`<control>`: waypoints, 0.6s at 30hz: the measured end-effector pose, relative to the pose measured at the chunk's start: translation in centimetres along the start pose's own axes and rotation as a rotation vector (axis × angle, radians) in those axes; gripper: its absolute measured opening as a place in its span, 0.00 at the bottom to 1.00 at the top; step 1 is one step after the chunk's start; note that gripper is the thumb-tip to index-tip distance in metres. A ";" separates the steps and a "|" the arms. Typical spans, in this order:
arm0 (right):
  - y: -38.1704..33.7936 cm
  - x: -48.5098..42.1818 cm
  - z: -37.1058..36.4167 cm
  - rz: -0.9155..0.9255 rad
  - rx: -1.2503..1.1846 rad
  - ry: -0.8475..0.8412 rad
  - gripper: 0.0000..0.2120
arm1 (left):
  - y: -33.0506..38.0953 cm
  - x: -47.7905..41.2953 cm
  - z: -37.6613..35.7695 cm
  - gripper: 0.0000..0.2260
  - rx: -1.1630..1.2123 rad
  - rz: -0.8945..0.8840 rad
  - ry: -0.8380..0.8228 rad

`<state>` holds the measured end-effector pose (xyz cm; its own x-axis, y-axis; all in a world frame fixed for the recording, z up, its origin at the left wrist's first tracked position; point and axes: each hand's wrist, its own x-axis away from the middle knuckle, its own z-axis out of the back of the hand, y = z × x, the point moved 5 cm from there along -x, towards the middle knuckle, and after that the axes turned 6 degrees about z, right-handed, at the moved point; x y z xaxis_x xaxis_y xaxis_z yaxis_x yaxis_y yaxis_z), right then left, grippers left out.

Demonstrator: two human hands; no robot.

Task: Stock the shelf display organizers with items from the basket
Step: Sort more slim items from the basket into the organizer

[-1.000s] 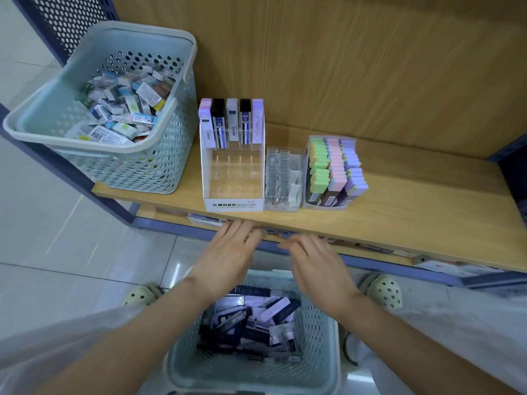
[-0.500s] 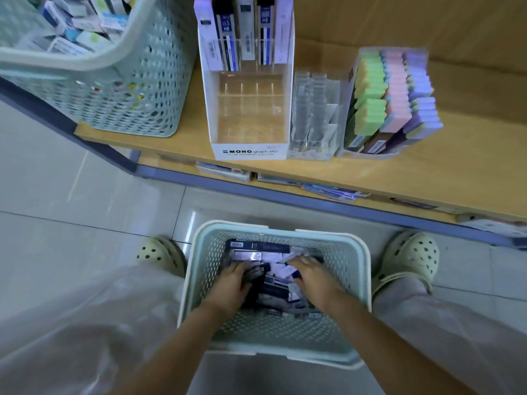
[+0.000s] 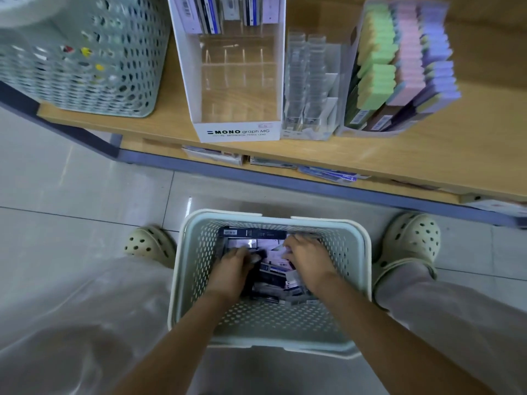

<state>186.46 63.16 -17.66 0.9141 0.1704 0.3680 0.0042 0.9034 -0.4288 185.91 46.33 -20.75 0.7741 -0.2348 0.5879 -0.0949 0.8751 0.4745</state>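
Observation:
A pale green perforated basket [image 3: 271, 317] stands on the floor between my feet, holding several dark and lilac pencil-lead packs [image 3: 273, 273]. Both my hands are down inside it. My left hand [image 3: 228, 269] is curled around a dark pack at the left of the pile. My right hand [image 3: 309, 259] lies on the packs at the right with its fingers bent down into them; its grip is hidden. On the shelf above, the white MONO graph MG organizer [image 3: 238, 132] has a few packs at its back and bare front slots.
A clear organizer [image 3: 310, 89] and a tray of pastel erasers [image 3: 399, 67] sit right of the MONO box on the wooden shelf [image 3: 427, 155]. A second perforated basket [image 3: 85, 67] stands at the shelf's left end. Cream clogs [image 3: 407, 240] flank the floor basket.
My hands dropped from the shelf edge into the floor basket a second ago. Since half a second ago they stay among the packs, shifting slightly, and my view has tilted further down.

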 end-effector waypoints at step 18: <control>-2.3 7.3 8.1 -0.236 -0.970 0.296 0.07 | 11.3 6.9 5.3 0.06 0.810 -0.150 0.049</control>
<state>189.86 65.54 -7.35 0.9098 -0.1913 0.3682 0.4007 0.1741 -0.8995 186.86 52.30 -7.83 0.8391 -0.2896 0.4605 -0.3960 0.2552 0.8821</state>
